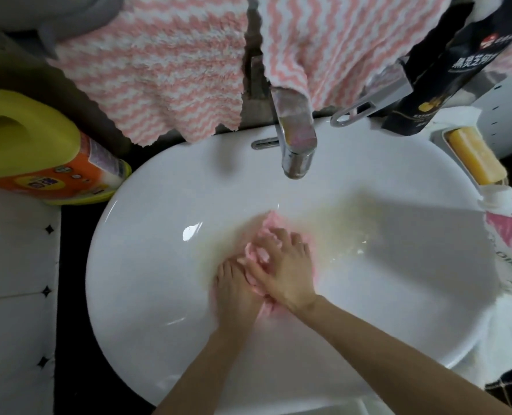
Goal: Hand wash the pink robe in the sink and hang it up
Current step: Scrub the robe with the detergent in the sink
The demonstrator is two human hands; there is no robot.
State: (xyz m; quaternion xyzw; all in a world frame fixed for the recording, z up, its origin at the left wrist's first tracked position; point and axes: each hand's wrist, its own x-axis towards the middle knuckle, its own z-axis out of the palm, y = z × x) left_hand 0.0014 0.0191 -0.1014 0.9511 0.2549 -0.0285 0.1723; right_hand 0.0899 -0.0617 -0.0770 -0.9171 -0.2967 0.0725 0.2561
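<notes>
Your right hand [281,271] lies on top, its fingers [293,238] bent narrow and dug into the pink robe [268,226], with folds of fabric showing between them. Your left hand [236,292] sits just beside and partly beneath it, gripping the same bundle; its fingertips are hidden under the right hand, so their exact spread cannot be read. The robe is bunched directly under both palms, touching them. Its long axis runs from beneath your wrists out past the fingertips toward the faucet [296,139]. Most of the free fabric lies beyond the right fingertips, so the right hand is nearer for the next stroke or regrip. Cloudy shallow water surrounds the fingers at the bottom of the sink [158,265]. No stream is visible from the spout. Judged from this, the scrubbing step is in hand; wringing and hanging remain. Well outward of the left hand stands a yellow detergent bottle [39,154]. Outward of the right hand lies a soap bar [473,157]. Beyond the faucet hang striped towels [158,70].
</notes>
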